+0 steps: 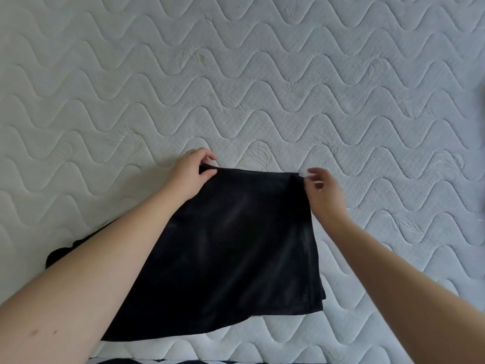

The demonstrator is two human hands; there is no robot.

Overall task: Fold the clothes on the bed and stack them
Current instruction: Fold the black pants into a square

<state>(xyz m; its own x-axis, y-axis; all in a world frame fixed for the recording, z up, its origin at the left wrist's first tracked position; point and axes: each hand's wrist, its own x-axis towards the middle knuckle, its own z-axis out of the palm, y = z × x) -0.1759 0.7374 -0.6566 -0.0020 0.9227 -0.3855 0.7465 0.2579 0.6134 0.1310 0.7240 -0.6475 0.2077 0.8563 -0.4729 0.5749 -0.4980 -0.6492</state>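
One black garment [223, 245] lies folded on the mattress [262, 74]. The left hand [193, 174] pinches its far left corner; the blurred right hand [324, 187], fingers seemingly loose, hovers beside the far right corner.

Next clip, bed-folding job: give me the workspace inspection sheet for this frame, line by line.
Surface: white quilted mattress with a wavy stitch pattern, bare of bedding.
Job's things: black garment lying flat near the front edge, apparently folded in layers; more dark fabric shows beside the left forearm.
Clutter: nothing seen.
Grippers: left hand pinches the garment's far left corner; right hand blurred at the far right corner, grip unclear.
Cables: nothing seen.
Surroundings: a dark-and-light patterned strip at the bottom edge; otherwise nothing seen.
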